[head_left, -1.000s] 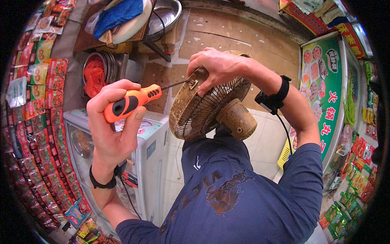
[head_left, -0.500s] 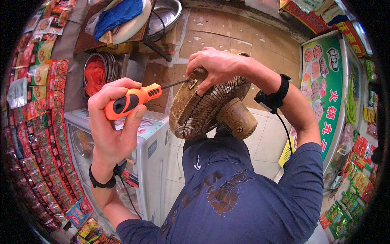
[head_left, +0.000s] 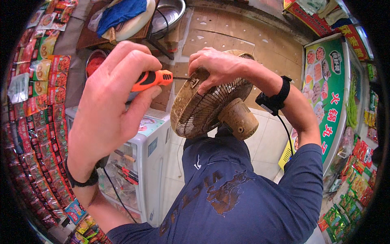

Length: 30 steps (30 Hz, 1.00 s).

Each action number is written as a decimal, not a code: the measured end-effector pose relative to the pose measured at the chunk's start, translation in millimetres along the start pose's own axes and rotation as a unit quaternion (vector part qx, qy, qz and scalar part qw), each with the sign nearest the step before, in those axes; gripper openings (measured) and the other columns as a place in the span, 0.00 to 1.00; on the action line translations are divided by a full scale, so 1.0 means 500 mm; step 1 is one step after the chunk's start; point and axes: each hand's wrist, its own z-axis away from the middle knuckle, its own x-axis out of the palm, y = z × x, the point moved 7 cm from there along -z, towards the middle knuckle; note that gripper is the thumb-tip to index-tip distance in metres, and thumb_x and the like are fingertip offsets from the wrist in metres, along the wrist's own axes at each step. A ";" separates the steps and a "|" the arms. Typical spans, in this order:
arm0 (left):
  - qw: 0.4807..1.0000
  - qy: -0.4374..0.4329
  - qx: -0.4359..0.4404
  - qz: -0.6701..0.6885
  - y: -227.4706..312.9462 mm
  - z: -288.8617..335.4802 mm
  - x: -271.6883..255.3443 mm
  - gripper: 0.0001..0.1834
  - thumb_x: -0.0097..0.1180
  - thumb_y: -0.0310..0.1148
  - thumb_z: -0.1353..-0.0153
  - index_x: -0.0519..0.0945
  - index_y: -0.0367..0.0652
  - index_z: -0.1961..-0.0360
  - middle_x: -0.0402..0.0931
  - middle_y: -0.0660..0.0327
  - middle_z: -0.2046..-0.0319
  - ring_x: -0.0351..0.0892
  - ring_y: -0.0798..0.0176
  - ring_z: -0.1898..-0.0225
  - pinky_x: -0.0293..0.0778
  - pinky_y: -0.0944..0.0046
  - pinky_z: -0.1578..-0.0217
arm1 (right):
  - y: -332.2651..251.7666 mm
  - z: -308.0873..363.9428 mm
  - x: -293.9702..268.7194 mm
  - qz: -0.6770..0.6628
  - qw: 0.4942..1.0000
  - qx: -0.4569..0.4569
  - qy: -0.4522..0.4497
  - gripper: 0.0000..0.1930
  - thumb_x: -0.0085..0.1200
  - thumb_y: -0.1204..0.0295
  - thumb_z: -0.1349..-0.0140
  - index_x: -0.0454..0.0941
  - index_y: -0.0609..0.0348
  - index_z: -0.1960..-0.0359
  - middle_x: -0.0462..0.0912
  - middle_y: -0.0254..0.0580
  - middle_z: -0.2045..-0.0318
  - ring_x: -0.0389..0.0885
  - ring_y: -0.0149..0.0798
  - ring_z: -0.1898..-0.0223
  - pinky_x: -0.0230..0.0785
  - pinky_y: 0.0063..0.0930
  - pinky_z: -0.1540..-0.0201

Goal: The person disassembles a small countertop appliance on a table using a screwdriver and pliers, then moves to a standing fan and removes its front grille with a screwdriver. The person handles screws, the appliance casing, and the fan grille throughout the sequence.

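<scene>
An orange and black screwdriver [head_left: 164,77] is gripped by its handle in my left hand [head_left: 107,105]. Its dark shaft runs to the right, and the tip meets a clip or catch [head_left: 194,82] on the rim of a fan head [head_left: 195,110]. Brown grime covers the fan, from its wire guard to the motor housing [head_left: 239,120]. The fan stands tilted in front of my legs. Wrapped over its upper rim, my right hand [head_left: 215,69] holds it close beside the catch, thumb on the wire guard side. The far face of the fan is hidden.
At left stands a white glass-fronted cabinet [head_left: 154,134], with hanging snack packets [head_left: 36,134] beyond it. A wooden stand carries a round board with a blue cloth [head_left: 122,16], near a metal basin [head_left: 168,16]. A green-sided freezer [head_left: 325,93] is at right.
My left hand has risen and turned over the screwdriver handle, now covering more of it. The tip stays at the catch. My right hand and the fan have barely moved.
</scene>
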 end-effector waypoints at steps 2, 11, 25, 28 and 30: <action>1.000 -0.016 -0.009 0.001 -0.012 -0.011 -0.002 0.17 0.69 0.20 0.43 0.79 0.36 0.53 0.79 0.51 0.58 0.82 0.47 0.59 0.78 0.58 0.57 | -0.002 0.000 -0.001 0.003 1.000 -0.010 0.004 0.29 0.78 0.57 0.51 0.87 0.60 0.50 0.84 0.46 0.49 0.78 0.55 0.40 0.69 0.47 0.34; 1.000 -0.019 -0.001 0.001 -0.028 -0.009 0.000 0.15 0.70 0.19 0.44 0.80 0.36 0.56 0.80 0.51 0.57 0.83 0.50 0.57 0.78 0.58 0.57 | -0.004 0.002 0.000 -0.001 0.999 -0.044 0.021 0.28 0.79 0.58 0.51 0.86 0.61 0.52 0.84 0.47 0.50 0.78 0.55 0.42 0.69 0.47 0.34; 0.997 -0.044 0.016 0.062 -0.043 0.005 0.001 0.15 0.72 0.18 0.48 0.80 0.36 0.60 0.82 0.53 0.57 0.85 0.52 0.58 0.79 0.60 0.58 | -0.004 0.008 0.002 0.008 0.997 -0.058 0.044 0.28 0.79 0.59 0.51 0.86 0.60 0.51 0.84 0.47 0.49 0.79 0.54 0.41 0.71 0.47 0.35; 0.997 -0.052 -0.038 0.036 -0.051 0.004 -0.004 0.15 0.72 0.17 0.49 0.80 0.36 0.62 0.83 0.53 0.59 0.85 0.53 0.60 0.79 0.60 0.60 | -0.008 0.006 0.002 -0.002 0.998 -0.046 0.033 0.28 0.79 0.59 0.51 0.85 0.60 0.51 0.85 0.47 0.50 0.79 0.54 0.40 0.70 0.48 0.34; 0.997 -0.063 -0.038 0.037 -0.045 0.000 -0.008 0.15 0.71 0.17 0.49 0.79 0.36 0.62 0.83 0.53 0.60 0.85 0.53 0.61 0.79 0.59 0.60 | -0.012 0.000 0.006 -0.007 0.999 -0.040 0.013 0.28 0.79 0.58 0.51 0.85 0.60 0.51 0.85 0.48 0.50 0.78 0.54 0.41 0.70 0.48 0.35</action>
